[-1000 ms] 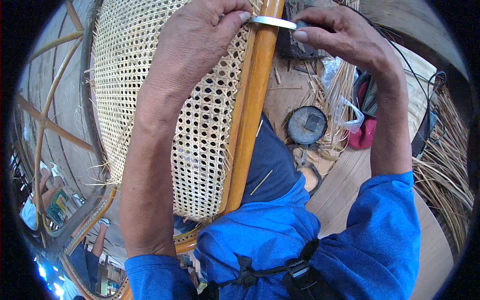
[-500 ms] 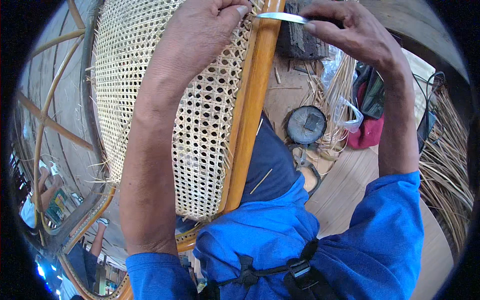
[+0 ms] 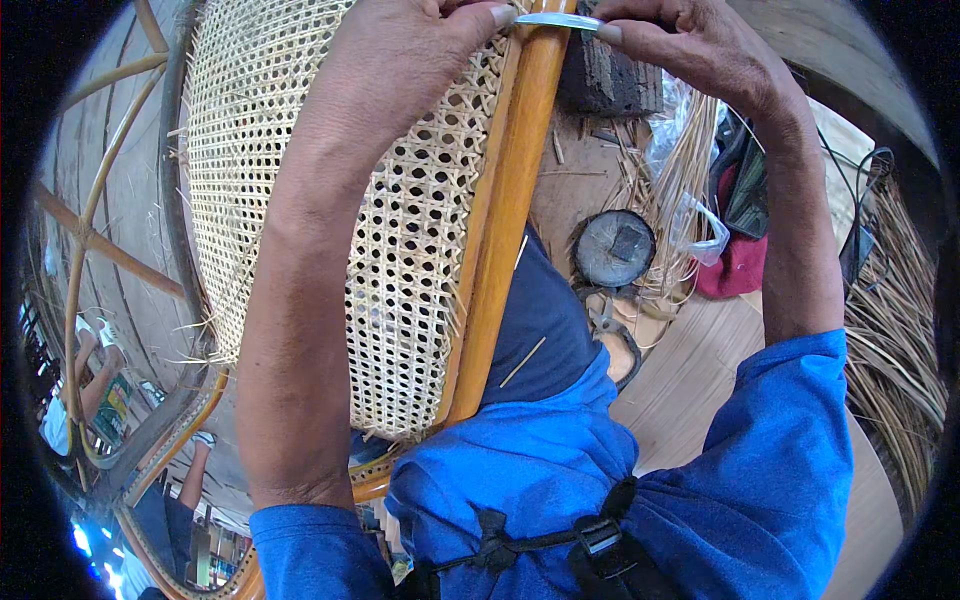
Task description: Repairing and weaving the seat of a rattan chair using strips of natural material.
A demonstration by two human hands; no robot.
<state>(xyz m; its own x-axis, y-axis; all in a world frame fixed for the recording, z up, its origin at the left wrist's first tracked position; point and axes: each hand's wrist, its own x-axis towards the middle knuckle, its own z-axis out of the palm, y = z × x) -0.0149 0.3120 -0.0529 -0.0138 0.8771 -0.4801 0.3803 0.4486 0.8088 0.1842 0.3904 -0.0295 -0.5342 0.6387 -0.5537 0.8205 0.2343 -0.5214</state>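
Note:
A woven cane panel [image 3: 410, 240] with many small holes fills the left middle, edged on its right by a varnished wooden frame rail [image 3: 500, 240]. My left hand [image 3: 430, 45] is closed at the panel's upper right edge, thumb pressed to the fingers; what they pinch is too small to tell. From the right, my right hand [image 3: 690, 45] grips a narrow, shiny metal blade [image 3: 560, 20] between thumb and fingers. The blade lies across the top of the rail, its far end close to my left thumb. The upper parts of both hands are cut off by the picture's edge.
Right of the rail are a dark block [image 3: 610, 80], a round dark container [image 3: 615, 248], pliers [image 3: 602, 312], loose cane strands [image 3: 690, 150] and a red cloth item [image 3: 735, 268]. A large cane bundle [image 3: 890, 350] lies far right. Curved chair parts [image 3: 85, 235] stand left; people are beyond.
My right hand has shifted slightly left and upward with the blade, which now lies more level across the rail. My left hand has barely moved.

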